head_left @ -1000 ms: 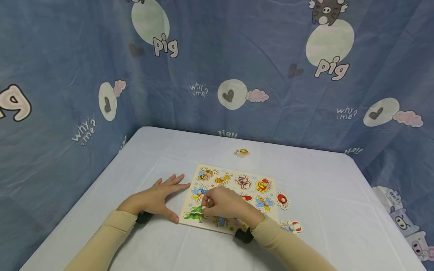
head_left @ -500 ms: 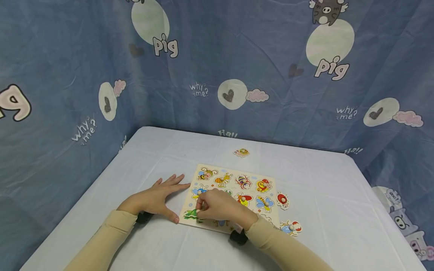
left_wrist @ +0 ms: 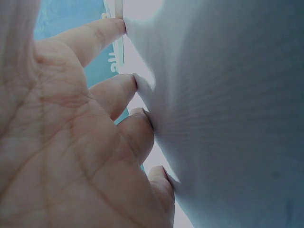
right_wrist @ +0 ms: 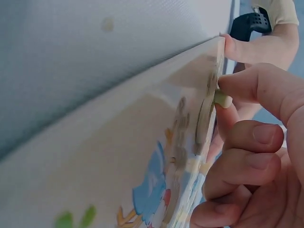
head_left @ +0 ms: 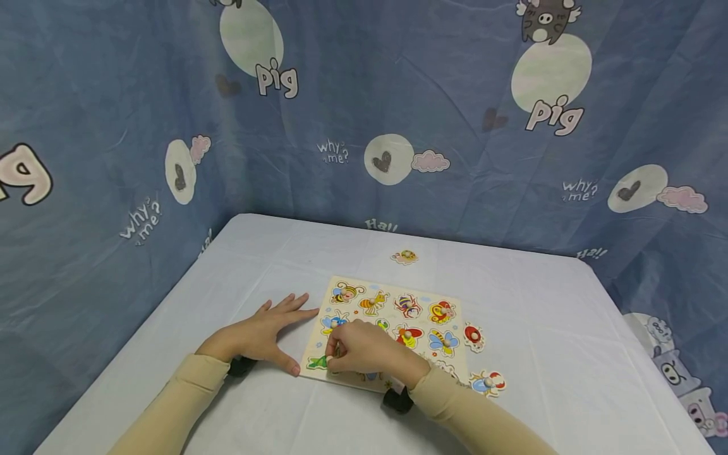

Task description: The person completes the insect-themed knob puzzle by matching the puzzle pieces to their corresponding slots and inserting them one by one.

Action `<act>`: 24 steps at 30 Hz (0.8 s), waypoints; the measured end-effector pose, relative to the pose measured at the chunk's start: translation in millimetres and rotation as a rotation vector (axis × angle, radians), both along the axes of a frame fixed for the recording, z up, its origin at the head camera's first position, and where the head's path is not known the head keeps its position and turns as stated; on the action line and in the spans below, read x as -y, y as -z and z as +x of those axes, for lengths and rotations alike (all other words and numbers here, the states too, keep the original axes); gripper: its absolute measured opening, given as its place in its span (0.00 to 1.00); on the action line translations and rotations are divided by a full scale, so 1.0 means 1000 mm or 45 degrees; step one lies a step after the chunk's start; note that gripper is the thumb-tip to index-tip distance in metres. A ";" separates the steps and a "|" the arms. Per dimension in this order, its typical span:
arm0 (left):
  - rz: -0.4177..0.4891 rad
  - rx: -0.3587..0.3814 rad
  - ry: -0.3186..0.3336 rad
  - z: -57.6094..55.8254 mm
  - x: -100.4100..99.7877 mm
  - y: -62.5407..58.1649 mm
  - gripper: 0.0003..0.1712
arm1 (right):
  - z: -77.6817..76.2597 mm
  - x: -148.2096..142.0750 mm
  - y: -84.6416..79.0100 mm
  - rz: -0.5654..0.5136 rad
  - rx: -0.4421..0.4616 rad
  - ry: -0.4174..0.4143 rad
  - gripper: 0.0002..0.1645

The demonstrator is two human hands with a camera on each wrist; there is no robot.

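Observation:
A light wooden puzzle board (head_left: 388, 318) with insect pieces lies on the table. At its near left corner my right hand (head_left: 364, 347) pinches the small knob (right_wrist: 223, 99) of a green, insect-shaped puzzle piece (head_left: 316, 363) between thumb and index finger. The piece lies close against the board, partly hidden under the fingers. The other right fingers are curled in. My left hand (head_left: 261, 335) is spread on the table, its thumb and index fingertip right at the board's left edge. In the left wrist view, several left fingertips (left_wrist: 127, 80) touch the white cloth.
Right of the board lie a red ladybird piece (head_left: 474, 337) and a blue-winged, red-headed insect piece (head_left: 488, 383). A snail-like piece (head_left: 405, 256) lies beyond its far edge. A blue printed curtain (head_left: 318, 202) hangs behind the white-covered table (head_left: 569, 347).
My right hand has moved slightly left and toward the near left corner with the green piece, which now sits lower against the board. The left hand stays put.

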State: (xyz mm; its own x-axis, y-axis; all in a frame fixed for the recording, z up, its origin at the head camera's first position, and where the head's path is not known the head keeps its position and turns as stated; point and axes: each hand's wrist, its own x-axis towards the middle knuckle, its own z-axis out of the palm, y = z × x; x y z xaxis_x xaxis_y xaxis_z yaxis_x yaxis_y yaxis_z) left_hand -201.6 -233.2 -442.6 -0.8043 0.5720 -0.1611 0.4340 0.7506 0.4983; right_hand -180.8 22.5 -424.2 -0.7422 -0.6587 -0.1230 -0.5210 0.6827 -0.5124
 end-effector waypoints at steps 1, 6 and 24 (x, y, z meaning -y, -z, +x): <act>-0.001 -0.002 0.001 0.000 0.000 0.000 0.67 | 0.000 0.000 0.000 0.005 -0.006 0.003 0.02; -0.001 -0.008 0.002 -0.001 0.000 0.001 0.68 | 0.000 0.001 0.001 0.019 -0.021 0.012 0.02; -0.002 -0.008 0.004 -0.001 0.000 0.001 0.68 | 0.000 0.000 0.004 -0.002 0.006 0.000 0.04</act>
State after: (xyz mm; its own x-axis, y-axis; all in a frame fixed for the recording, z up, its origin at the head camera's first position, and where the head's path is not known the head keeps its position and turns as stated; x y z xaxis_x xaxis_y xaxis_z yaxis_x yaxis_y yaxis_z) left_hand -202.4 -233.3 -443.2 -0.8034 0.5745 -0.1566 0.4398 0.7497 0.4945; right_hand -180.4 22.0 -427.8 -0.7418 -0.6588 -0.1252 -0.5184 0.6819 -0.5161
